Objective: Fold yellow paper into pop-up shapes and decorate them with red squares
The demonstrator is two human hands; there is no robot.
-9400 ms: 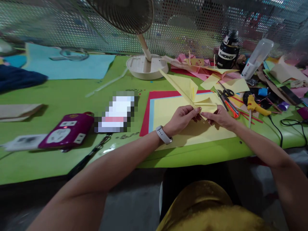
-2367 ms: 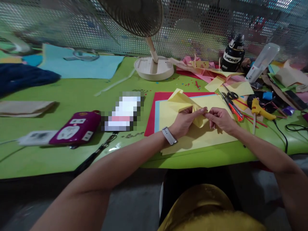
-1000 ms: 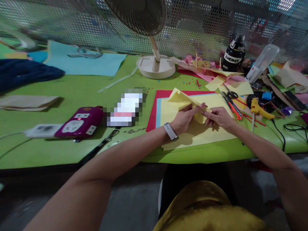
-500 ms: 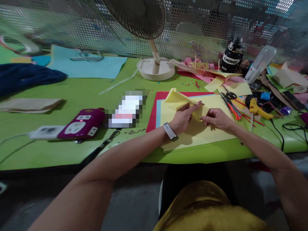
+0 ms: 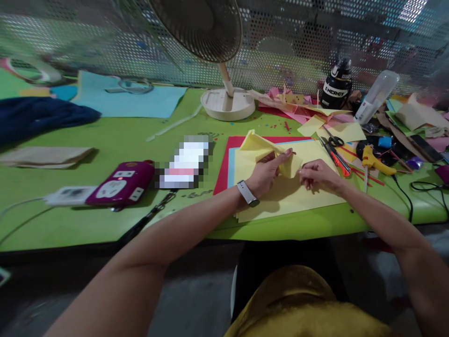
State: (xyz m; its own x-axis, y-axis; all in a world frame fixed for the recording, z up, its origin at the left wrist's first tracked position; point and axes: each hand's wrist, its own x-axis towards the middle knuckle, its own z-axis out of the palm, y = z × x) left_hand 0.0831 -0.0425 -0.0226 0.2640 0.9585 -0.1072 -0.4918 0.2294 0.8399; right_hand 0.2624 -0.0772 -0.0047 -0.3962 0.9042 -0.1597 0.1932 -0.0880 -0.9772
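Head camera: the folded yellow paper [image 5: 257, 144] is pale and matte, with a raised, creased peak at its upper left, overlapping flaps along the middle and a smoother, broader panel at the lower right. It is above the flat yellow sheets [image 5: 273, 206], which overlie a light blue sheet [image 5: 230, 164] and a red sheet [image 5: 221, 178]. The left hand [image 5: 265, 174] grasps it, thumb across the top. The right hand [image 5: 319, 175] has curled fingers at its right edge; whether they pinch it, I cannot tell.
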